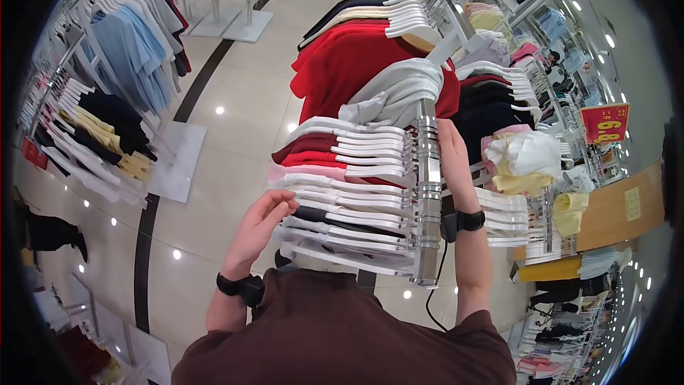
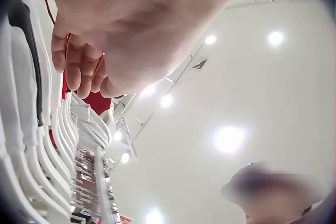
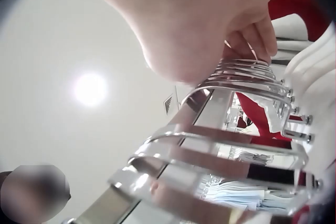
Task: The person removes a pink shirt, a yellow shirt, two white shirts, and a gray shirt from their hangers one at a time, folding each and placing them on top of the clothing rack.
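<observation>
In the head view, a row of white hangers [image 1: 370, 151] with clothes on them hangs from a metal rail [image 1: 427, 192]. My left hand [image 1: 260, 224] is at the row's left side, its fingers loosely bent beside a dark garment [image 1: 313, 214] and pale ones. The left wrist view has its fingers [image 2: 76, 69] close to the garment shoulders, with nothing in them. Along the rail's right side lies my right hand [image 1: 454, 153], fingers pointing forward. In the right wrist view its fingers [image 3: 257, 37] reach down by the metal hooks [image 3: 247, 77], partly hidden behind the palm.
A bunched white garment [image 1: 399, 89] lies over the rail ahead, with red clothes [image 1: 363, 60] beyond it. More racks stand to the right, with a red price sign [image 1: 604, 125]. Light blue shirts [image 1: 132, 46] hang at the left, across a tiled floor [image 1: 239, 114].
</observation>
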The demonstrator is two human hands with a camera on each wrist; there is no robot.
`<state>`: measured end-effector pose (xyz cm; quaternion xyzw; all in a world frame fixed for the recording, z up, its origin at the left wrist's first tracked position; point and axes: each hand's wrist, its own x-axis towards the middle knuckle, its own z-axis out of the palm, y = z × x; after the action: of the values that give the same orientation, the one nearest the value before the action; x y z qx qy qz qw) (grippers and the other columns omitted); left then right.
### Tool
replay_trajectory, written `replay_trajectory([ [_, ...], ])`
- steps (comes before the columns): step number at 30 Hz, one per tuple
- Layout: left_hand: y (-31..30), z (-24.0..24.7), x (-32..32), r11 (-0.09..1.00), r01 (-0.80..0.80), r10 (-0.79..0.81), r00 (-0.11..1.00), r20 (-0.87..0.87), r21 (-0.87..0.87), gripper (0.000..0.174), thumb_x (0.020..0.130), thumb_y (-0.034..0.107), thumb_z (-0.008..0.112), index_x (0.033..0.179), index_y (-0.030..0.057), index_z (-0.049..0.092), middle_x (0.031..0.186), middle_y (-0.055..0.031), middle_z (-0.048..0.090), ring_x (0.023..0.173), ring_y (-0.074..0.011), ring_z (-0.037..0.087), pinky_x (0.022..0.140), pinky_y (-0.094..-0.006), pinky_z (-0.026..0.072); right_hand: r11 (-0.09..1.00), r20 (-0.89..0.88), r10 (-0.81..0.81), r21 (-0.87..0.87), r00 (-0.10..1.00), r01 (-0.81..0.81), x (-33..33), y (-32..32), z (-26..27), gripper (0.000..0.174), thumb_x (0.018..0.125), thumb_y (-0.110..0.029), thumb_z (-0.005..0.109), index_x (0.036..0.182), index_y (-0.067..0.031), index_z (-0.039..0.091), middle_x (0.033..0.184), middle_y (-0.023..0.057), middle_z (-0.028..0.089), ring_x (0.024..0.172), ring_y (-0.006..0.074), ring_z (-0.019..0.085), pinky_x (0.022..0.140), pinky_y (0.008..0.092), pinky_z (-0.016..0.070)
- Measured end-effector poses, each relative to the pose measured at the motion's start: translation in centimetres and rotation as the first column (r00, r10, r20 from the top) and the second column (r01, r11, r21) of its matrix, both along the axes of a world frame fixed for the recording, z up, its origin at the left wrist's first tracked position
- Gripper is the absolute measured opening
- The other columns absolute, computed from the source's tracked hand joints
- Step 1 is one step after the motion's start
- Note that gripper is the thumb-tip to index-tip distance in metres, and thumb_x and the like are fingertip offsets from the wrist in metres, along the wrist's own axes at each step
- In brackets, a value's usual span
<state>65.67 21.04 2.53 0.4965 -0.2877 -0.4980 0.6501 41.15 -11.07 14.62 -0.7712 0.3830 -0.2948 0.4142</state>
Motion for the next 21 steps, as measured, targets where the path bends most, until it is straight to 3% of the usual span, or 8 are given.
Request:
replay_trajectory([
  [4, 0.2, -1.7, -0.7, 0.997, -0.054, 0.044, 0.980, 0.194, 0.046, 0.027, 0.110, 0.015, 0.057, 0.131, 0.0001, 0.064, 0.117, -0.0078, 0.074, 0.112, -0.0157, 0.067, 0.101, -0.0327, 0.0511, 0.986, -0.034, 0.023, -0.167, 0.999, -0.028, -1.5, 3.8, 0.2, 0.045, 0.116, -0.036, 0.043, 0.128, 0.0012, 0.065, 0.111, 0.0074, 0.074, 0.095, 0.0105, 0.064, 0.087, 0.0294, 0.0508],
  [7, 0.3, -1.6, -0.7, 0.996, -0.073, 0.051, 0.948, 0.314, 0.058, 0.027, 0.108, 0.015, 0.059, 0.129, -0.0013, 0.065, 0.116, -0.0104, 0.075, 0.108, -0.0178, 0.069, 0.099, -0.0332, 0.0522, 0.994, 0.095, 0.075, 0.067, 0.993, -0.081, -3.6, 4.1, -0.7, 0.054, 0.118, -0.041, 0.038, 0.137, 0.0043, 0.059, 0.120, 0.0070, 0.071, 0.106, 0.0116, 0.063, 0.093, 0.0297, 0.0501],
  [10, -0.1, -1.0, -0.7, 0.993, -0.078, 0.037, 0.924, 0.381, 0.093, 0.027, 0.106, 0.014, 0.061, 0.127, -0.0015, 0.066, 0.118, -0.0123, 0.073, 0.108, -0.0206, 0.070, 0.098, -0.0347, 0.0527, 0.997, 0.037, 0.082, 0.006, 0.996, -0.082, -4.0, 4.6, -0.7, 0.056, 0.118, -0.042, 0.038, 0.144, 0.0035, 0.056, 0.124, 0.0062, 0.070, 0.107, 0.0098, 0.062, 0.091, 0.0276, 0.0494],
  [12, -0.6, -1.1, -1.0, 0.988, -0.083, 0.027, 0.923, 0.384, 0.131, 0.026, 0.105, 0.014, 0.061, 0.126, -0.0012, 0.066, 0.119, -0.0132, 0.072, 0.108, -0.0229, 0.070, 0.097, -0.0357, 0.0531, 0.995, 0.147, 0.059, 0.069, 0.987, -0.069, -3.9, 4.6, -1.8, 0.059, 0.116, -0.046, 0.040, 0.150, 0.0016, 0.051, 0.131, 0.0082, 0.067, 0.109, 0.0116, 0.066, 0.097, 0.0294, 0.0538],
  [14, -1.3, -1.8, -1.0, 0.991, -0.135, 0.104, 0.772, 0.627, 0.001, 0.024, 0.103, 0.012, 0.063, 0.123, 0.0003, 0.067, 0.119, -0.0149, 0.070, 0.108, -0.0289, 0.069, 0.096, -0.0378, 0.0532, 0.968, 0.268, 0.041, 0.226, 0.963, -0.104, -4.3, 6.0, -1.8, 0.053, 0.117, -0.036, 0.043, 0.152, 0.0029, 0.050, 0.142, 0.0102, 0.063, 0.127, 0.0140, 0.060, 0.110, 0.0311, 0.0459],
  [15, -1.5, -1.9, -1.1, 0.990, -0.132, 0.128, 0.733, 0.668, -0.046, 0.020, 0.101, 0.011, 0.064, 0.118, 0.0010, 0.067, 0.115, -0.0154, 0.068, 0.107, -0.0338, 0.066, 0.095, -0.0394, 0.0530, 0.971, 0.194, 0.011, 0.231, 0.981, -0.057, -5.2, 6.6, -2.0, 0.051, 0.117, -0.033, 0.044, 0.154, 0.0026, 0.048, 0.145, 0.0109, 0.061, 0.132, 0.0156, 0.057, 0.113, 0.0321, 0.0438],
  [20, -1.2, -2.9, -0.8, 0.995, -0.097, 0.050, 0.765, 0.642, 0.038, 0.015, 0.101, 0.011, 0.065, 0.112, 0.0009, 0.066, 0.110, -0.0149, 0.066, 0.103, -0.0332, 0.066, 0.092, -0.0402, 0.0530, 0.985, -0.185, -0.073, 0.140, 0.980, 0.099, -11.6, 11.7, -3.3, 0.042, 0.114, -0.022, 0.049, 0.146, 0.0039, 0.056, 0.135, 0.0117, 0.067, 0.125, 0.0169, 0.061, 0.108, 0.0320, 0.0467],
  [21, -1.1, -3.4, -0.9, 0.993, -0.113, 0.070, 0.769, 0.635, 0.027, 0.015, 0.100, 0.011, 0.066, 0.112, 0.0009, 0.066, 0.111, -0.0143, 0.066, 0.104, -0.0330, 0.066, 0.092, -0.0402, 0.0530, 0.972, -0.149, -0.127, 0.177, 0.981, 0.152, -12.7, 12.7, -4.2, 0.034, 0.113, -0.021, 0.052, 0.135, 0.0043, 0.060, 0.121, 0.0089, 0.071, 0.113, 0.0172, 0.065, 0.102, 0.0321, 0.0495],
])
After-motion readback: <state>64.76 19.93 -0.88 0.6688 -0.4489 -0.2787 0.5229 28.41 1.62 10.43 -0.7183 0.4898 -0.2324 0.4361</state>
